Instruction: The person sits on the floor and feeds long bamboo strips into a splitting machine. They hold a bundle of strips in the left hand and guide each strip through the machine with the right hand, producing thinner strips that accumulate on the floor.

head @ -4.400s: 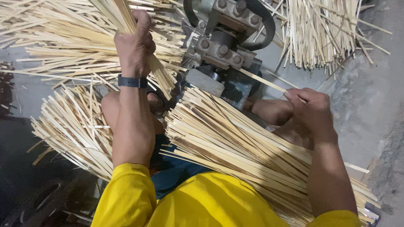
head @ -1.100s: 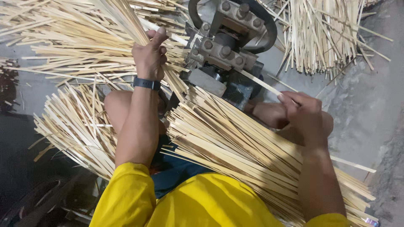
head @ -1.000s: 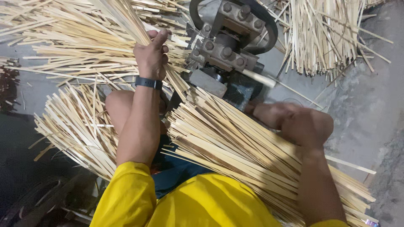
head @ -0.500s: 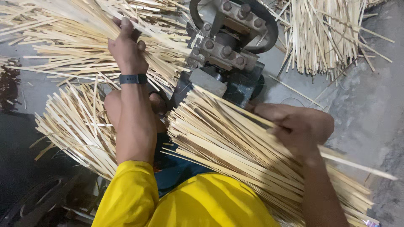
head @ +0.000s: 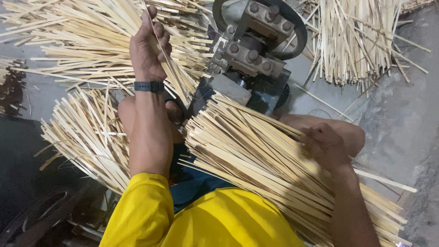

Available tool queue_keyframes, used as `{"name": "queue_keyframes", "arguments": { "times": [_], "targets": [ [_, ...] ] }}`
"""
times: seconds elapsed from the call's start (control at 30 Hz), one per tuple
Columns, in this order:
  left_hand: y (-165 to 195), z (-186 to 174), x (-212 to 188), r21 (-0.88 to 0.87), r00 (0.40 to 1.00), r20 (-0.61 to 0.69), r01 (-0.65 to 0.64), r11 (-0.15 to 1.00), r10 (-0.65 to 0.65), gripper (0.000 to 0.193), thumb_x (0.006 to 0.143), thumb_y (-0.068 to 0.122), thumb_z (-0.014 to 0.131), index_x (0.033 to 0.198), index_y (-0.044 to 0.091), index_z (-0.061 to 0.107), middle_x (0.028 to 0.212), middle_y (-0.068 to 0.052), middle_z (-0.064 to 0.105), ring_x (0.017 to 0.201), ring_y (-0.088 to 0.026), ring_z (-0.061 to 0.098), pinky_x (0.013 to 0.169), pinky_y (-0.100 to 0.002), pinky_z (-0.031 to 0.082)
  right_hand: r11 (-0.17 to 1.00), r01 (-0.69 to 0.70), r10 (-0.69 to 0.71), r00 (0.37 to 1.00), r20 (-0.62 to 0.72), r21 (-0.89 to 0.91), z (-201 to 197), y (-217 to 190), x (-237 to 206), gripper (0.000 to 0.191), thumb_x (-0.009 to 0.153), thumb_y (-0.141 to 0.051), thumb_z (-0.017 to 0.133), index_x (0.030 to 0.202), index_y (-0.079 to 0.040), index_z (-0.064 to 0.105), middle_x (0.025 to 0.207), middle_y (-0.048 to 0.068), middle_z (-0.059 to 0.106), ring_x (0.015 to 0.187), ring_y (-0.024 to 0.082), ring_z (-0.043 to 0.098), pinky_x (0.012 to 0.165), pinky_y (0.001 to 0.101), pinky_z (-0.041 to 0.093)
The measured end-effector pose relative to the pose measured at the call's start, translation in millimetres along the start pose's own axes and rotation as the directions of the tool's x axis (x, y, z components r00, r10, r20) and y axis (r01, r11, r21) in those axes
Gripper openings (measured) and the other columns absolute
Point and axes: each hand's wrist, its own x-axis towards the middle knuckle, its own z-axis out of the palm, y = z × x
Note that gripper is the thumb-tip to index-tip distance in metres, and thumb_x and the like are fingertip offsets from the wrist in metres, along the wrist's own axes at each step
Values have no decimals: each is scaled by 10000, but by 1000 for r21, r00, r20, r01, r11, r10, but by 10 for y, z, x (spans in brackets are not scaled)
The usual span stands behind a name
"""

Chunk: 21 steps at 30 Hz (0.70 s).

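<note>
Strips (head: 169,68) stay clamped in your left hand (head: 148,45), now raised farther; your right hand (head: 327,146) dropped onto the near bundle (head: 256,155), fingers closing on a new strip.

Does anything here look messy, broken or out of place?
Nothing looks broken. The heaps of bamboo strips beyond the grey metal machine lie crisscrossed, and one stray strip lies alone on the floor. The bundle under the right hand is tidy and parallel; the left hand holds thin strips.
</note>
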Motion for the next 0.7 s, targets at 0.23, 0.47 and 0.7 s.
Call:
{"name": "queue_keyframes", "arguments": {
  "times": [0.23,0.47,0.7],
  "targets": [
    [-42,-4,-3,211,988,-136,-40,977,69,489,1043,508,616,1213,50,647,735,11,481,601,-103,489,482,-231,352,937,-289,308,949,-74,197,-540,86,-95,163,872,-45,771,1024,-104,777,938,-10,742,750,94,675,634,259,567],
    [-80,18,10,207,985,-154,-45,977,78,437,1002,471,707,1054,55,582,681,14,415,589,-135,427,537,-288,418,966,-232,208,959,-192,-113,-901,350,-22,61,1002,-82,790,1061,-84,804,825,56,710,720,113,617,629,259,488],
    [-126,141,-58,401,982,-172,2,916,73,452,957,490,739,980,52,630,634,13,484,531,-125,566,446,-278,482,996,67,-73,993,-96,-55,-549,144,453,112,1033,-195,752,1033,-86,778,881,66,739,734,117,685,646,246,549]
  ]
}}
